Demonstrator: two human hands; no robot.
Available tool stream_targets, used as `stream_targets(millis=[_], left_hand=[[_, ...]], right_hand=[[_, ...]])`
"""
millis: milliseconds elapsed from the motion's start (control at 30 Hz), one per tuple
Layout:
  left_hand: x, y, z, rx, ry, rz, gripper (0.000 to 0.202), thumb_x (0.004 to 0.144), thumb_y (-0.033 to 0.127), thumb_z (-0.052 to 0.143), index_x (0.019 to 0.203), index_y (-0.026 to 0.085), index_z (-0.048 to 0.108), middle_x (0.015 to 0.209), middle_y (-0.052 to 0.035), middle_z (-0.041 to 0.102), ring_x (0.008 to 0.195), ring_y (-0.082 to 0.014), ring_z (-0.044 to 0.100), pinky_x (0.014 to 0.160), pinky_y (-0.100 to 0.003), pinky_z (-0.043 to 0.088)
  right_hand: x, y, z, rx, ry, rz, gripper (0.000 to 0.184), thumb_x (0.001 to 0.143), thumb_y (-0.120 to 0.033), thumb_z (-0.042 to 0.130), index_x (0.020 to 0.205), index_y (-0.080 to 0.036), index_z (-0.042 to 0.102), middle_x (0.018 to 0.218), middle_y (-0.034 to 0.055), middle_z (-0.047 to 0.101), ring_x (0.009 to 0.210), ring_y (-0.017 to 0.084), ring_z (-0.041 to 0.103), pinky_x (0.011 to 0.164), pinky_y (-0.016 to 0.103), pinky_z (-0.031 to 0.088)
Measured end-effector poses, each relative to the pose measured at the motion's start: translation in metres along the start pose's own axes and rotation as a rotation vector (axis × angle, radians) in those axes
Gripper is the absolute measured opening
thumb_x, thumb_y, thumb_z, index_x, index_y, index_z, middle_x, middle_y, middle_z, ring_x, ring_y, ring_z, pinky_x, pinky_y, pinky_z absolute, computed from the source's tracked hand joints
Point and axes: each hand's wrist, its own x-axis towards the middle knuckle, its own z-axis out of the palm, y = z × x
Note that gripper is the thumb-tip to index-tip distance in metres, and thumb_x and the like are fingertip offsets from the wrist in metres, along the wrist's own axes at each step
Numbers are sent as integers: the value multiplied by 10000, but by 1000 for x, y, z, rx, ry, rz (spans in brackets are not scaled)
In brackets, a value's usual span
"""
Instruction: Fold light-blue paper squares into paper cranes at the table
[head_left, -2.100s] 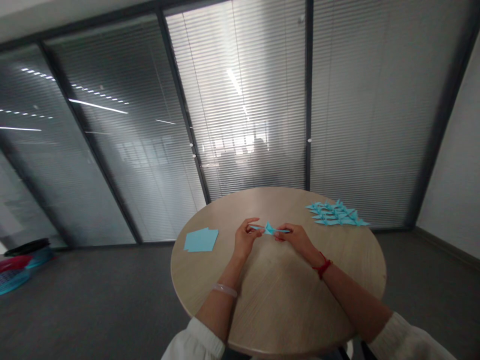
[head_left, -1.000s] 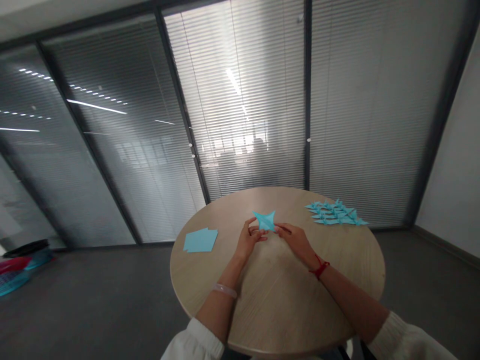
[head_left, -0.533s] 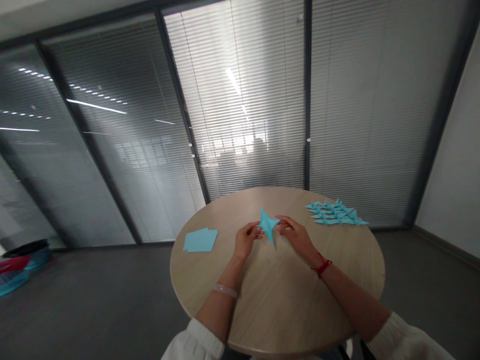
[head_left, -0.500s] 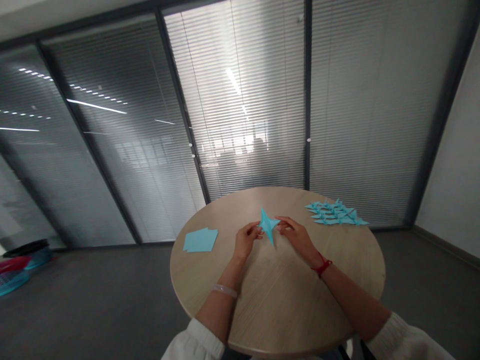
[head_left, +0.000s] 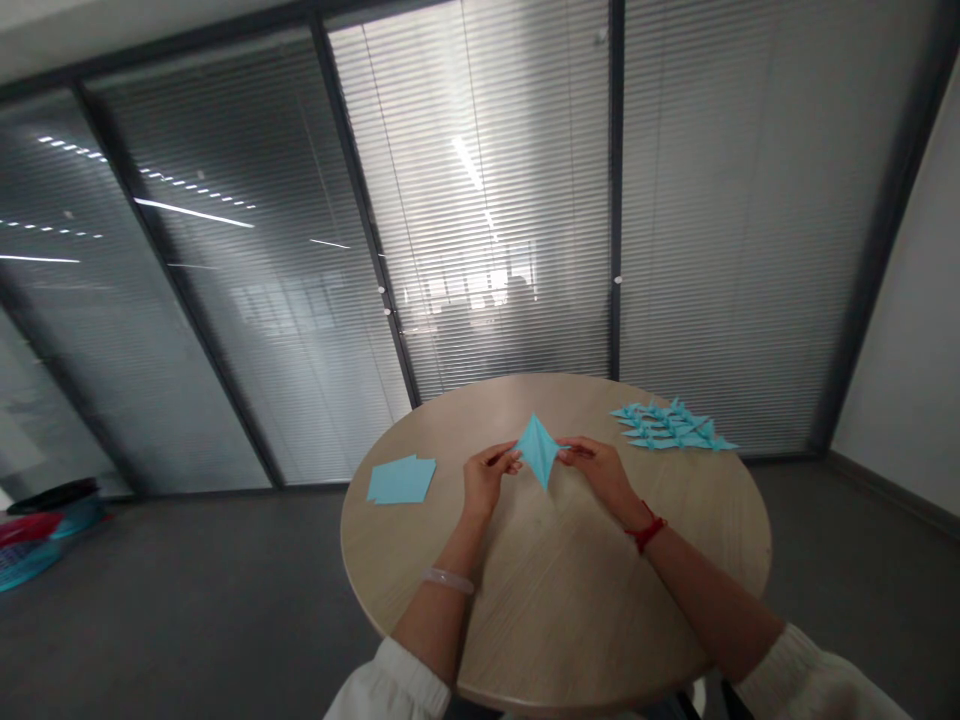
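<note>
A light blue folded paper piece (head_left: 538, 450), kite-shaped and pointing down, is held above the round wooden table (head_left: 555, 590). My left hand (head_left: 486, 478) pinches its left corner and my right hand (head_left: 600, 474) pinches its right corner. Both hands are closed on the paper, a little above the tabletop. A pale bracelet sits on my left wrist and a red cord on my right wrist.
A small stack of flat blue paper sheets (head_left: 402, 479) lies at the table's left. Several finished blue folded pieces (head_left: 671, 426) are spread at the far right of the table. Glass walls with blinds stand behind. Coloured baskets (head_left: 37, 520) sit on the floor at far left.
The paper went from a flat narrow shape to a star-like form, then to a downward-pointing kite. Both hands stayed at its sides and moved slightly apart.
</note>
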Motion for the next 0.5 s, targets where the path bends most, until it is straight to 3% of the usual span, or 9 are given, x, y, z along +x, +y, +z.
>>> stream_targets(millis=[500], left_hand=[[-2,11,-5,-9,63,11,278,632,301,737,847,126,732,629,-43,682,563,-135,615,624,-276,538]], right_hand=[[5,8,-6,170,58,65,440,600,-450,747,930,-162,712,814,75,722,755,219,665,769,384,527]])
